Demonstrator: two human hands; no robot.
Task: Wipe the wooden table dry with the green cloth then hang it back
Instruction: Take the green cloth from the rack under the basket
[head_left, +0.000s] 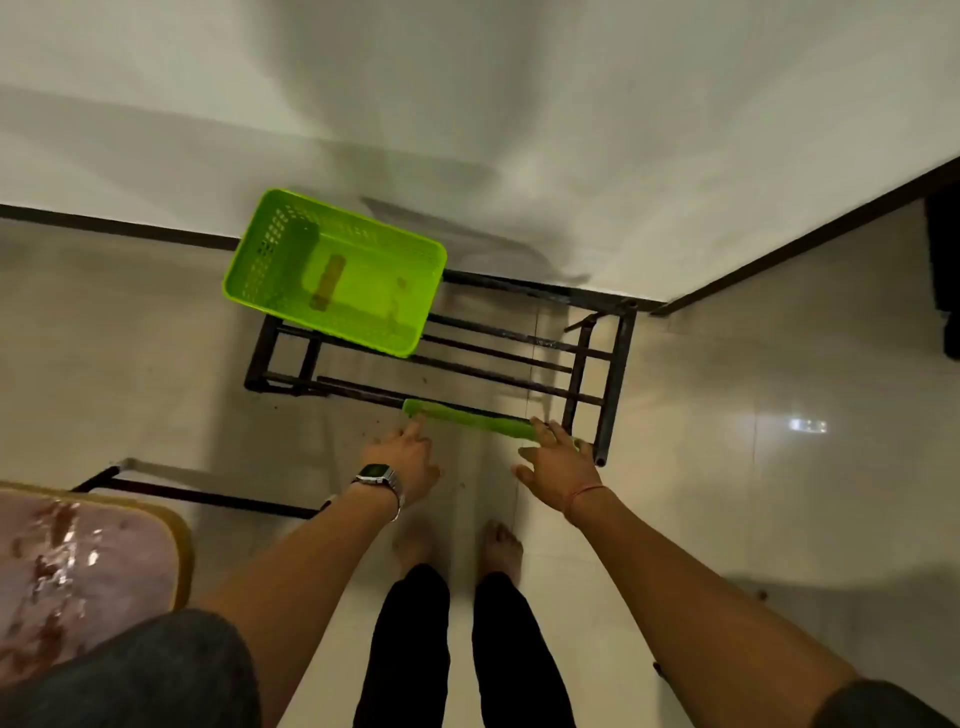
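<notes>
Green cloth (470, 417) is draped over the front bar of the black metal rack (613, 364), just ahead of both my hands. The wooden table (78, 561) at my lower left shows shining wet patches, so I judge the wiping isn't done; I'm either fetching the cloth or hanging it, and I can't tell which. My left hand (408, 462) reaches in, fingers straight, fingertip touching the cloth's left end. My right hand (553, 460) has fingers spread and relaxed, tips at the cloth's right end, not curled round it. A green plastic basket (332, 270) sits on the rack's far side.
</notes>
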